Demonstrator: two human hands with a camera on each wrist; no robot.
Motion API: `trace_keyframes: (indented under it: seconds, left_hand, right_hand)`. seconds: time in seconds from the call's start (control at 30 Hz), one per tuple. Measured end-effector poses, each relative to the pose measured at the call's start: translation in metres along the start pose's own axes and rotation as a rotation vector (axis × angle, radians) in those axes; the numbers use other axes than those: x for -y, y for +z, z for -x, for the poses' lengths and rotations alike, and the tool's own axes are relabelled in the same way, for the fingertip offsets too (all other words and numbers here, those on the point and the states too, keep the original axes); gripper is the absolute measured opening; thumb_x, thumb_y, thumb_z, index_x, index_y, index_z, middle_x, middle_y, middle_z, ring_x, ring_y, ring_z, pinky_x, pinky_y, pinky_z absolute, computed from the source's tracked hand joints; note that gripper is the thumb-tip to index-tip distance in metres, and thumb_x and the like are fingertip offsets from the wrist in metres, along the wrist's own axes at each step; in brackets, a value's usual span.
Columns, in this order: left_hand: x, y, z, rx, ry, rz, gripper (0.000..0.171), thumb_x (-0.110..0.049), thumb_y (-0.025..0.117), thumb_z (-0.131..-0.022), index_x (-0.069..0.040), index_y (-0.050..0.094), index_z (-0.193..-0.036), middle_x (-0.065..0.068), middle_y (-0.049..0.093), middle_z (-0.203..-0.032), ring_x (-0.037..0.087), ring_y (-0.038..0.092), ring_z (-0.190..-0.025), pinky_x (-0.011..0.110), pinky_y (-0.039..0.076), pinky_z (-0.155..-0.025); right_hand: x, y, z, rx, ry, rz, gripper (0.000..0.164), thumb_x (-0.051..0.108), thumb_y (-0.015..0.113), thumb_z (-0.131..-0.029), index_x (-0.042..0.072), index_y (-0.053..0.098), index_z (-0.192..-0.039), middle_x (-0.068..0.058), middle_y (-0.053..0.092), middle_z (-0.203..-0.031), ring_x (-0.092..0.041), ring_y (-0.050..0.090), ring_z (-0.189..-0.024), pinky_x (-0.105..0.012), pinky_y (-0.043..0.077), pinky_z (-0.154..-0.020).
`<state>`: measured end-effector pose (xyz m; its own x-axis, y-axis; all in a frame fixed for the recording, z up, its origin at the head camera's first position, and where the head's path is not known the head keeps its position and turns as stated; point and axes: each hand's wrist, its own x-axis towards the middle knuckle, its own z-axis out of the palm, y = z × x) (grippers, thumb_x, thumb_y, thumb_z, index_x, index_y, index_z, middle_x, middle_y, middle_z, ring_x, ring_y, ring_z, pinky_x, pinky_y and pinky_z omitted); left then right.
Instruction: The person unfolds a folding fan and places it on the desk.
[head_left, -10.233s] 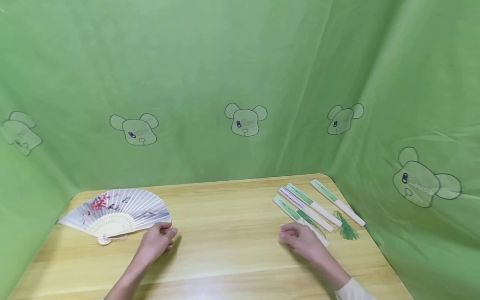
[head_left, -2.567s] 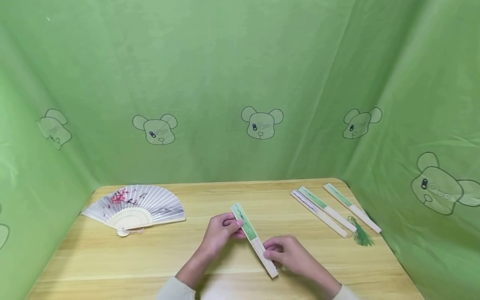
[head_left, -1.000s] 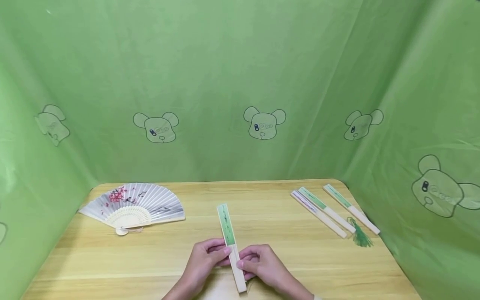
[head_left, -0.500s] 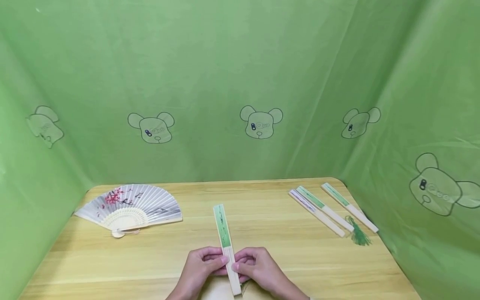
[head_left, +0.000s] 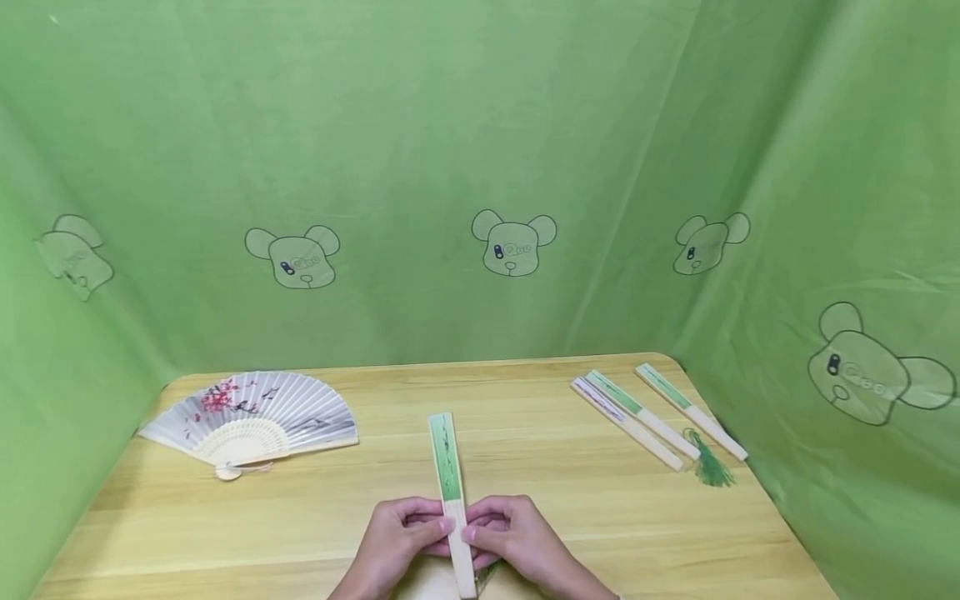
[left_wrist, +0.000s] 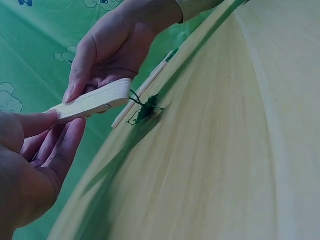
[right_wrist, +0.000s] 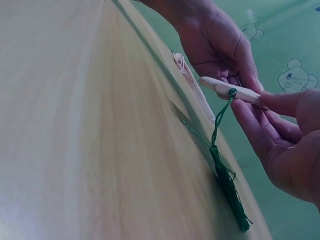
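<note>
A folded hand fan (head_left: 445, 458), green above and pale wood below, stands nearly in line with the person's body at the front middle of the table. The left hand (head_left: 393, 537) pinches its wooden sticks from the left, thumb on top. Opposite it, the right hand (head_left: 517, 533) pinches the same sticks between thumb and curled fingers. In the left wrist view the fan's pale wooden end (left_wrist: 100, 102) is raised off the table. A green tassel (right_wrist: 227, 187) hangs from that end by a cord in the right wrist view.
At the left of the wooden table (head_left: 300, 517) lies a spread fan (head_left: 258, 417) with pink blossoms. Toward the right edge lie a purple-patterned folded fan (head_left: 622, 421), a green folded fan (head_left: 645, 412) and another green one (head_left: 690, 408), with a green tassel (head_left: 712, 467). Green cloth (head_left: 405, 125) surrounds the table.
The green fan has left the right-hand group, come into both hands at the middle, and turned more upright. Over the last half second, hands and fan hold nearly still; the view shifts slightly.
</note>
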<state>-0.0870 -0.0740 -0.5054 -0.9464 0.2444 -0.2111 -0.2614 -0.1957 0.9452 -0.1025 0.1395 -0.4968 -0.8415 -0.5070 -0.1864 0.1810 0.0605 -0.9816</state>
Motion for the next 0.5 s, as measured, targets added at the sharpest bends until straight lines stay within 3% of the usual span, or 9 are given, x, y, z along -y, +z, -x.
trace_keyframes:
  seconds: [0.5]
  left_hand:
    - [0.0001,0.0027,0.0009,0.005,0.027,-0.007,0.033,-0.006,0.068,-0.099,0.02,0.065,-0.12,0.028,0.076,-0.104,0.018,0.079,-0.085,0.034,0.07,-0.081]
  right_hand:
    - [0.0031,0.004,0.0021,-0.046,0.015,-0.025,0.031,0.008,0.077,-0.092,-0.015,0.067,-0.11,-0.011,0.075,-0.087,-0.016,0.075,-0.074,-0.032,0.071,-0.069]
